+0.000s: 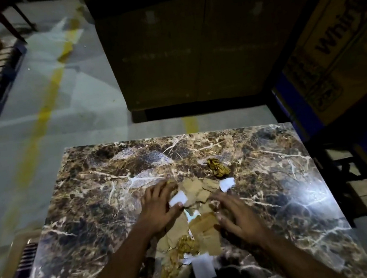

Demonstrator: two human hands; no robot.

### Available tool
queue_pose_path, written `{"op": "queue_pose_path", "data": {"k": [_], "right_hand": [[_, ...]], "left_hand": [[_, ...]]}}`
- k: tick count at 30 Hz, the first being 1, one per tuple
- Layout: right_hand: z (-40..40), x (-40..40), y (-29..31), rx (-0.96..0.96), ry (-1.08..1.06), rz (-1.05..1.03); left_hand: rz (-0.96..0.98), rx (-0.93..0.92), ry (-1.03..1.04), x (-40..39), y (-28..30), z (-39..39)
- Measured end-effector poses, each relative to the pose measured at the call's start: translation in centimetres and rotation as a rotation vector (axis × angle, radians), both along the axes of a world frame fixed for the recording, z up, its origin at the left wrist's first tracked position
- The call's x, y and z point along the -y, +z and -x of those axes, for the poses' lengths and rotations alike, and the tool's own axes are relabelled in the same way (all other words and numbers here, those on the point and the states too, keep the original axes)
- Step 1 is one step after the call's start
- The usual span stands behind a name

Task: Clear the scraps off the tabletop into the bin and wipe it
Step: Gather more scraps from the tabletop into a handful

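Brown cardboard scraps (pixel 196 192) and white paper bits (pixel 178 198) lie heaped between my two hands on the marbled tabletop (pixel 88 196). I have my left hand (pixel 160 201) and right hand (pixel 238 217) flat with fingers spread, grasping nothing, bracketing the heap so I can rake it into one pile, I judge. A crumpled yellow wrapper (pixel 218 168) sits just beyond my fingertips, outside the bracket; I see no bin from here.
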State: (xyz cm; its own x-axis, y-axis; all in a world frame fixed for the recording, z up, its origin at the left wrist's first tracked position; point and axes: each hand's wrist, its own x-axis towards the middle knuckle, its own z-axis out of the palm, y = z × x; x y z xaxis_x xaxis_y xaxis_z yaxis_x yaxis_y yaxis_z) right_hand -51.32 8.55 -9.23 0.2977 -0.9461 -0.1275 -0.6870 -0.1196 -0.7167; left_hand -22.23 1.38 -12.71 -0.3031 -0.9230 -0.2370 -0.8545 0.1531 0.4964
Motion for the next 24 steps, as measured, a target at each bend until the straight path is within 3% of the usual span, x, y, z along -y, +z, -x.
{"op": "queue_pose_path", "data": {"k": [4, 7, 11, 14, 19, 24], "right_hand": [[1.2, 8.1, -0.3, -0.145, -0.192, 0.068], [1.4, 11.6, -1.5, -0.279, -0.126, -0.062], [-0.8, 9.0, -2.1, -0.201, 0.043, -0.152], [-1.5, 6.5, -2.5, -0.198, 0.144, -0.092], [0.2, 3.8, -2.3, -0.214, 0.001, -0.015], [-0.4, 2.7, -2.7, -0.265, 0.050, -0.073]], "left_hand": [[-0.022, -0.108, 0.057, 0.6, 0.1, 0.2], [-0.100, -0.121, 0.069, 1.4, 0.7, 0.8], [-0.184, -0.146, 0.024, 0.4, 1.4, 1.2], [-0.159, -0.129, -0.002, -0.6, 2.1, 0.8], [-0.104, -0.019, -0.011, -4.0, 2.8, -2.4], [-0.097, 0.059, 0.034, -9.4, 2.2, -4.1]]}}
